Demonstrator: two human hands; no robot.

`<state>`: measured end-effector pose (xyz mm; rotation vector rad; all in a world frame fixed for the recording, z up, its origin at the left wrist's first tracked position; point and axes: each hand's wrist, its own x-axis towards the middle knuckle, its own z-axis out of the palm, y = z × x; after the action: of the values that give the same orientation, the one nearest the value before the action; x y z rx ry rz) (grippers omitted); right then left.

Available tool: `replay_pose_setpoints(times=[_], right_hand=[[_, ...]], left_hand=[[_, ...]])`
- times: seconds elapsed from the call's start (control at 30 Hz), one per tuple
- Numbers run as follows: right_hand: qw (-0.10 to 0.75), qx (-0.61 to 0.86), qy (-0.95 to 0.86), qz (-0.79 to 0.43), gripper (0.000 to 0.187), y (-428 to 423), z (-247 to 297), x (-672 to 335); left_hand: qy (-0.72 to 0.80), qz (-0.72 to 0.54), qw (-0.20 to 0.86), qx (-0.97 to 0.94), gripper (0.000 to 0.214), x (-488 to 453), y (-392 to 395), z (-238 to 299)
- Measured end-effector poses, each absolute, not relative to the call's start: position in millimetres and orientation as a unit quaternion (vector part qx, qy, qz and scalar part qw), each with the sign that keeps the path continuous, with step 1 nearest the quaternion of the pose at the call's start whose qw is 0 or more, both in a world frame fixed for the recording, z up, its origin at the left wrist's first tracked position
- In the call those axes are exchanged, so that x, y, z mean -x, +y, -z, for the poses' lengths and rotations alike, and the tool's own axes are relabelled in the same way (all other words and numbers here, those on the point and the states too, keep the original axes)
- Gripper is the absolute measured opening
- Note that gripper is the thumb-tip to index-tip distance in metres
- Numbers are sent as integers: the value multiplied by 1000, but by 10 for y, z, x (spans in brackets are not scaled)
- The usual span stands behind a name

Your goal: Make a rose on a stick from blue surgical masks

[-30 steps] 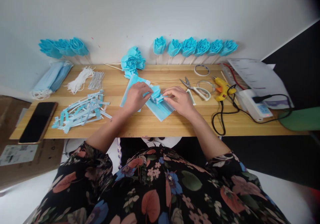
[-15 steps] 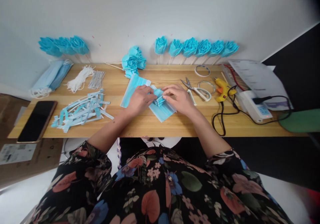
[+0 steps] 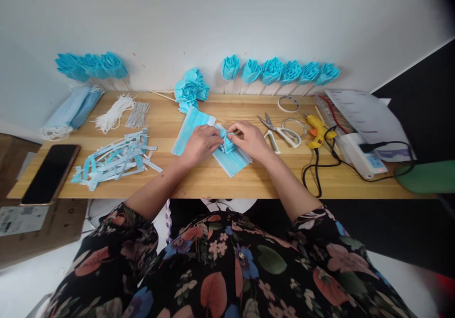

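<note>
My left hand (image 3: 201, 143) and my right hand (image 3: 249, 140) meet at the middle of a wooden table (image 3: 213, 180). Both pinch a folded piece of light blue mask fabric (image 3: 227, 143), gathered into pleats between the fingertips. Flat blue mask sheets (image 3: 232, 161) lie under my hands, one sticking out behind my left hand (image 3: 188, 126). The fingers of both hands are closed on the fabric.
Blue fabric roses on sticks (image 3: 280, 71) lean on the wall, more at the left (image 3: 90, 66) and centre (image 3: 190, 89). Scissors (image 3: 280, 131), tape rings (image 3: 288, 104), a yellow glue gun (image 3: 318, 129) and power strip (image 3: 362, 154) lie right. Cut strips (image 3: 115, 159), white ear loops (image 3: 113, 112), masks (image 3: 71, 112) and phone (image 3: 50, 173) lie left.
My hands have drawn closer together, bunching the blue fabric tighter between the fingertips. The camera view has shifted slightly.
</note>
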<state>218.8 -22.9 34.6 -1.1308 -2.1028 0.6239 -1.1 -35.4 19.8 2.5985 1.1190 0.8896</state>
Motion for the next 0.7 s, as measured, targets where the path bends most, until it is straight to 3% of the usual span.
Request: replay_pose_setpoints(times=[0.3, 0.7], right_hand=[[349, 466, -773, -250, 30, -232, -333, -2169], [351, 446, -765, -304, 42, -258, -356, -2199]], left_hand=[[454, -379, 202, -781, 18, 95, -423, -311], [470, -379, 202, -771, 34, 44, -387, -156]])
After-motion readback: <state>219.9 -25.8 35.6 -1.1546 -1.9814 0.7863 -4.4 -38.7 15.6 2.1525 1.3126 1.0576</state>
